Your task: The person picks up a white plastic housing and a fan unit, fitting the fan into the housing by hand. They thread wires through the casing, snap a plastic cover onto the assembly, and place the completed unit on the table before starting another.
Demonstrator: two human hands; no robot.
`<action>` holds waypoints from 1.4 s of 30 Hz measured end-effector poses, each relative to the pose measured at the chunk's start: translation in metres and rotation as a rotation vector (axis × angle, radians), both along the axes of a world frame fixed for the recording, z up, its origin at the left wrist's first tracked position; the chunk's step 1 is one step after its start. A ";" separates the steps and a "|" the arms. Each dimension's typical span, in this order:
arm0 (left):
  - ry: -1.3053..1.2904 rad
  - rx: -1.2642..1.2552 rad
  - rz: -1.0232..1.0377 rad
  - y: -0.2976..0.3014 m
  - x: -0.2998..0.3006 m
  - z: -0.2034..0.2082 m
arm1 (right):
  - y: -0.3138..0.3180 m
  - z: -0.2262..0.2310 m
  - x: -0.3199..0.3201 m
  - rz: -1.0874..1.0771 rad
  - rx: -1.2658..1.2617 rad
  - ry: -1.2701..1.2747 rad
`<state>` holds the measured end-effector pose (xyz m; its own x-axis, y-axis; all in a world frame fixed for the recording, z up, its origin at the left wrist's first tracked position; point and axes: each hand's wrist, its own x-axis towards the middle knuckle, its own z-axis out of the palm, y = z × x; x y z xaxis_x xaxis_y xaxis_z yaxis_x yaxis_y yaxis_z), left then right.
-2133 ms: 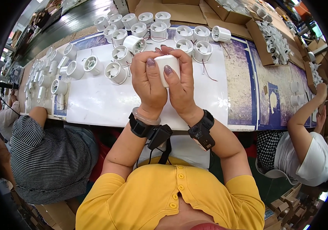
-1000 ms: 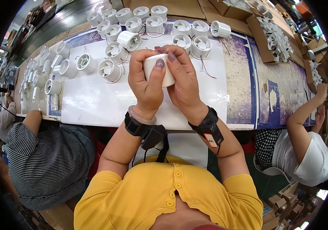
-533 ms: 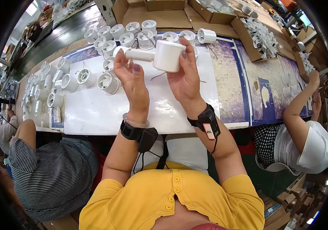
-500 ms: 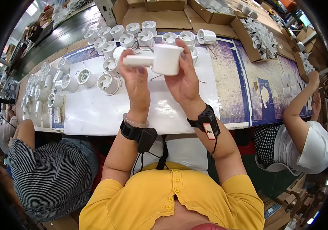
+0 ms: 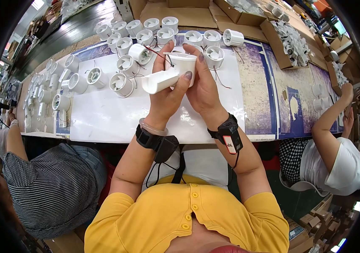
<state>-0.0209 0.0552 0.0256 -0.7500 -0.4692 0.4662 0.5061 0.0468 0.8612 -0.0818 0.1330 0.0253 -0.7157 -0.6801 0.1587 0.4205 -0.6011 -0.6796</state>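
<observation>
Above the white sheet (image 5: 104,126) on the table I hold a white plastic fan body (image 5: 183,63), a round cup with an open, trough-like handle half (image 5: 159,82) pointing left. My left hand (image 5: 165,101) is closed around the body where it meets the handle, thumb in front and fingers behind. My right hand (image 5: 205,90) grips the round body from the right. Red and dark wires (image 5: 156,52) run from the body past my left fingers. Just beyond my hands lies a tipped white fan unit (image 5: 140,54). An upright fan unit (image 5: 214,55) with loose wires stands to the right.
Several white fan units (image 5: 121,84) stand in rows at the back and left. More white housings (image 5: 45,96) fill the table's left end. Cardboard boxes line the back, one holding white parts (image 5: 289,42). Co-workers sit on both sides, one in a checked top (image 5: 53,189).
The fan body has turned so its handle tips down and shows its hollow side, and wires now show. My left hand has moved right and closer to my right hand.
</observation>
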 end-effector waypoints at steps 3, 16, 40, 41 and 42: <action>0.003 -0.167 0.001 -0.001 0.000 -0.002 | 0.000 0.004 0.003 -0.100 0.033 0.136; 0.162 0.414 -0.267 0.004 -0.002 -0.005 | 0.001 0.008 0.000 -0.093 0.018 0.023; 0.195 0.619 -0.240 0.002 0.000 -0.015 | -0.009 0.000 0.017 -0.420 0.074 0.242; 0.195 0.619 -0.239 0.003 0.000 -0.016 | -0.008 -0.005 0.016 -0.412 0.086 0.233; 0.178 0.567 -0.193 0.005 -0.001 -0.017 | -0.007 -0.009 0.014 -0.404 0.099 0.224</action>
